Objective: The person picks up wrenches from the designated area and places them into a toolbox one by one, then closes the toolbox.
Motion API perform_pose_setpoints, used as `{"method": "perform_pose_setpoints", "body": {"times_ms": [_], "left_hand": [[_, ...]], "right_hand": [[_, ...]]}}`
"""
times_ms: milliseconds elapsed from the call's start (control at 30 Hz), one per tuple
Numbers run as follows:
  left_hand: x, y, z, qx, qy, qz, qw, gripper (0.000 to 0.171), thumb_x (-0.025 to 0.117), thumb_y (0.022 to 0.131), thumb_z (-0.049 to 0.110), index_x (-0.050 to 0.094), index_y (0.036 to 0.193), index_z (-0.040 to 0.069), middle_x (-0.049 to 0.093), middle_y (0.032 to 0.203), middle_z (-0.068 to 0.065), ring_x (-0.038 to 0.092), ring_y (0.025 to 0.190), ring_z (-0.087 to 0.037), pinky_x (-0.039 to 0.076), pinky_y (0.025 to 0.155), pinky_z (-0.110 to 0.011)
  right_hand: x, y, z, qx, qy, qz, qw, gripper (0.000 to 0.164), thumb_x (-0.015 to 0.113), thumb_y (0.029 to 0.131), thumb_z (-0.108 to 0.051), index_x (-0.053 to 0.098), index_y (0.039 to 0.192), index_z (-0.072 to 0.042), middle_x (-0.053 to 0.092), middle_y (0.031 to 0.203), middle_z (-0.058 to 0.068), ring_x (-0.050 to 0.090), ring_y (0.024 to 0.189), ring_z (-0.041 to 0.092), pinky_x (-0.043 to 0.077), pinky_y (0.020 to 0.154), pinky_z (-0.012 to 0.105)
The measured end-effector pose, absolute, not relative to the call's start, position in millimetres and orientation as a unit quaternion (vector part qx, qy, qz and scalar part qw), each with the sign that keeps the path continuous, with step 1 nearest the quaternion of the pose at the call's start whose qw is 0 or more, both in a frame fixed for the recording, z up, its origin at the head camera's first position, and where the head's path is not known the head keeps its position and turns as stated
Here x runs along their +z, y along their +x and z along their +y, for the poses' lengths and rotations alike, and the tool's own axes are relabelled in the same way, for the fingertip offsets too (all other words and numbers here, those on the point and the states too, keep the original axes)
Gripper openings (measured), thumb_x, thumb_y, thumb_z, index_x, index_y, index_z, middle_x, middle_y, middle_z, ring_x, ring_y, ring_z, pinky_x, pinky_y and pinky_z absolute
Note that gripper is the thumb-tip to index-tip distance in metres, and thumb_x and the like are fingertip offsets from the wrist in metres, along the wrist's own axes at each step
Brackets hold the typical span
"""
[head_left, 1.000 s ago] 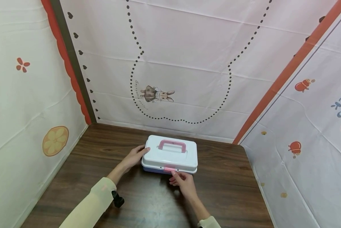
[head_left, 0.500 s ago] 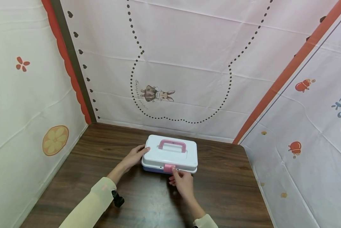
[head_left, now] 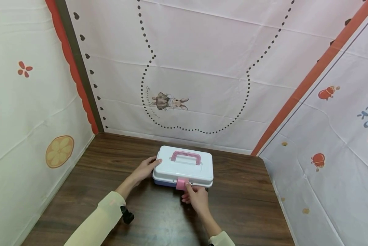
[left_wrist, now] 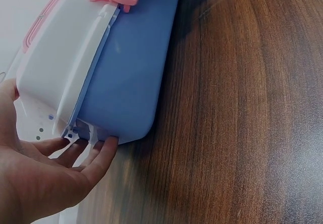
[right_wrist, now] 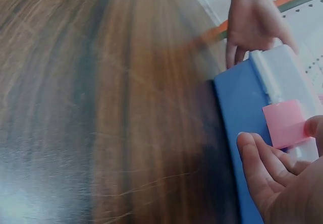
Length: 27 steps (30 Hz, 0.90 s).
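Note:
A storage box (head_left: 184, 171) with a white lid, a blue base and a pink handle (head_left: 186, 153) lies on the brown table (head_left: 159, 218). My left hand (head_left: 144, 169) grips its left end, thumb on the lid; in the left wrist view the fingers (left_wrist: 103, 158) lie along the end wall. My right hand (head_left: 197, 198) is at the front, pinching the right edge of the pink latch (right_wrist: 285, 123) with the thumb over it. Its other fingers (right_wrist: 255, 163) overlap the blue base in the right wrist view. The latch stands out from the base, and the lid is down.
Printed white cloth hangs behind the table (head_left: 174, 82) and along both sides. The box sits close to the table's back edge. Dark wood surface stretches in front of it and to both sides. A black wrist device (head_left: 127, 214) is on the left sleeve.
The pink latch has swung on its hinge, and more of its face shows, reaching lower over the box front. My right hand has shifted slightly with it; left hand and box stay put.

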<state>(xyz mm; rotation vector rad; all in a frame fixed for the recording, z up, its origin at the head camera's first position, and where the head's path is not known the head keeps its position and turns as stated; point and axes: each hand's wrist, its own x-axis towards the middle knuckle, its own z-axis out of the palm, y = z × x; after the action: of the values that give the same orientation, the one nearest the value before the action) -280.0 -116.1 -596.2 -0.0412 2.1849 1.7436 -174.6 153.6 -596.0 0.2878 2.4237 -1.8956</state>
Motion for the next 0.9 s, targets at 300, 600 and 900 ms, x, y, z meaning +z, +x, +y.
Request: {"method": "perform_pose_setpoints", "body": {"times_ms": [300,600,900], "left_hand": [[-595,-281,-116,0.623,-0.018,0.763,0.169,0.1,0.061,0.095,0.074,0.034,0.165,0.007,0.044,0.16,-0.024,0.06,0.128,-0.029,0.057,0.1,-0.045],[-596,-283,-117,0.603,-0.016,0.779,0.172,0.102,0.063,0.095,0.073,0.033,0.165,0.006,0.038,0.164,-0.025,0.052,0.138,-0.034,0.05,0.11,-0.053],[-591,-278,-118,0.578,-0.018,0.795,0.184,0.101,0.062,0.096,0.072,0.033,0.165,0.004,0.033,0.167,-0.027,0.038,0.151,-0.042,0.035,0.119,-0.062]], "right_hand": [[-604,-177,156,-0.611,0.086,0.785,0.043,0.059,0.067,0.104,-0.046,0.075,0.093,0.012,0.075,0.074,0.021,0.076,0.062,0.032,0.064,0.058,0.042],[-598,-182,162,-0.681,0.099,0.715,0.127,0.062,0.07,0.102,-0.044,0.07,0.102,0.018,0.075,0.085,0.03,0.077,0.068,0.03,0.064,0.062,0.037],[-607,-180,163,-0.758,0.13,0.618,0.165,0.062,0.075,0.099,-0.035,0.062,0.117,0.023,0.077,0.091,0.024,0.079,0.079,0.024,0.064,0.072,0.032]]}}
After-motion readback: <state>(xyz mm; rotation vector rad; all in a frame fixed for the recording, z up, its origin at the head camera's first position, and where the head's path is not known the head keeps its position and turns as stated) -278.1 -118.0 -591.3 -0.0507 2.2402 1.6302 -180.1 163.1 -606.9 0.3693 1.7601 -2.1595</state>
